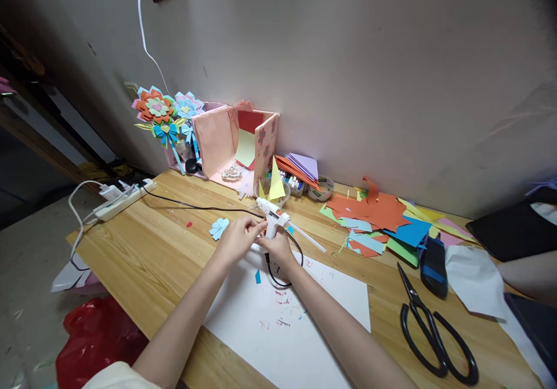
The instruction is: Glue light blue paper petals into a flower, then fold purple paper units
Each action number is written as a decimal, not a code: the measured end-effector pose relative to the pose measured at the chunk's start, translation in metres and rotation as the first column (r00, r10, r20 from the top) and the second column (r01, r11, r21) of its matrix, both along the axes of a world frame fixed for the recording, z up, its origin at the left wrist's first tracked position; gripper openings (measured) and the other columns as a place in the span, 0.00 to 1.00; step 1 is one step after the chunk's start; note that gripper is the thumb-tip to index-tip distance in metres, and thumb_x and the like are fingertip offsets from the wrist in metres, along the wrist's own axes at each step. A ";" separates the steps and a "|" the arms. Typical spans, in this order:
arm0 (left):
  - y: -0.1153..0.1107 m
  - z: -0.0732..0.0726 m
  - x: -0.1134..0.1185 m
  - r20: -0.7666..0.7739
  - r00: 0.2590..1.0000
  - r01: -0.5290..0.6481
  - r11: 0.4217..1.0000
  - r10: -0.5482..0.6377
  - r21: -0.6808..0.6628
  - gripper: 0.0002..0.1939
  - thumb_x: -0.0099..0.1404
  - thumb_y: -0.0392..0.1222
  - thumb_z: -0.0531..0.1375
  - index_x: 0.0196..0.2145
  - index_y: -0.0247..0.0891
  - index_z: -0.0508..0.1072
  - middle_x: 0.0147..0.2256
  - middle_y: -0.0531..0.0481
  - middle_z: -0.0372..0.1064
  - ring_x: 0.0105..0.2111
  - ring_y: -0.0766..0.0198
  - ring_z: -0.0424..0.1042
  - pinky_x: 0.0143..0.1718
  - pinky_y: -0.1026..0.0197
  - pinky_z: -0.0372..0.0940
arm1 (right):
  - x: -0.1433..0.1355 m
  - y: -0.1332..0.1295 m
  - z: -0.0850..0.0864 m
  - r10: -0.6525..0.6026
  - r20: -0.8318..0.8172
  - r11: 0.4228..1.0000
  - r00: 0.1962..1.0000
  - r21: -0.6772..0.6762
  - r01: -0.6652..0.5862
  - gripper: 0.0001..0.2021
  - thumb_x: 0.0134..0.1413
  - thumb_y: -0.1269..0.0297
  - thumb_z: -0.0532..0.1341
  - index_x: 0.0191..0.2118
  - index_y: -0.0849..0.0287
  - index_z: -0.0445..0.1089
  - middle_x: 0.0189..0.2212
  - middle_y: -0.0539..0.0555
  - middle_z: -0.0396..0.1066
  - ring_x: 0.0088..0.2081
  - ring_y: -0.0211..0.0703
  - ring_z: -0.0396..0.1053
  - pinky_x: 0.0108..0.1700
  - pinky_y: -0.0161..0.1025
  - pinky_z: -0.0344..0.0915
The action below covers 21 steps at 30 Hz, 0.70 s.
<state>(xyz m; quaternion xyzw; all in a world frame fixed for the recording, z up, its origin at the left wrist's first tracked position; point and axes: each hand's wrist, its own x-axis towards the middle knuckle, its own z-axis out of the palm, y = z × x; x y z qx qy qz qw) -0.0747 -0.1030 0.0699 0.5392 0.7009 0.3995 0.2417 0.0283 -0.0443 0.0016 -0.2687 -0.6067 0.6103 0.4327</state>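
Note:
A white glue gun (pixel 272 218) with a clear glue stick (pixel 308 237) out of its back is held above the white paper sheet (pixel 304 331). My right hand (pixel 278 245) is wrapped round its handle. Close beside it, my left hand (pixel 238 237) has its fingers pinched together at the gun's side; whether they hold something small is hidden. A light blue paper flower (pixel 219 229) lies on the wood just left of my left hand. On the sheet rests a small blue paper scrap (pixel 258 276).
Black scissors (pixel 429 331) and a dark cutter (pixel 434 267) lie at the right. Coloured paper scraps (pixel 369 212) spread along the wall. A pink box (pixel 217 139) and paper flowers (pixel 156 110) stand at the back left. A power strip (pixel 124 200) sits at the left edge.

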 end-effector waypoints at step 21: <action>0.004 -0.005 -0.022 0.678 0.722 -0.274 0.957 0.138 0.098 0.17 0.54 0.54 0.58 0.23 0.37 0.61 0.15 0.61 0.47 0.13 0.75 0.44 0.15 0.70 0.42 | 0.002 0.002 -0.001 0.013 -0.036 0.994 0.999 -0.111 -0.017 0.18 0.32 0.65 0.68 0.33 0.59 0.62 0.19 0.43 0.59 0.21 0.35 0.57 0.25 0.34 0.57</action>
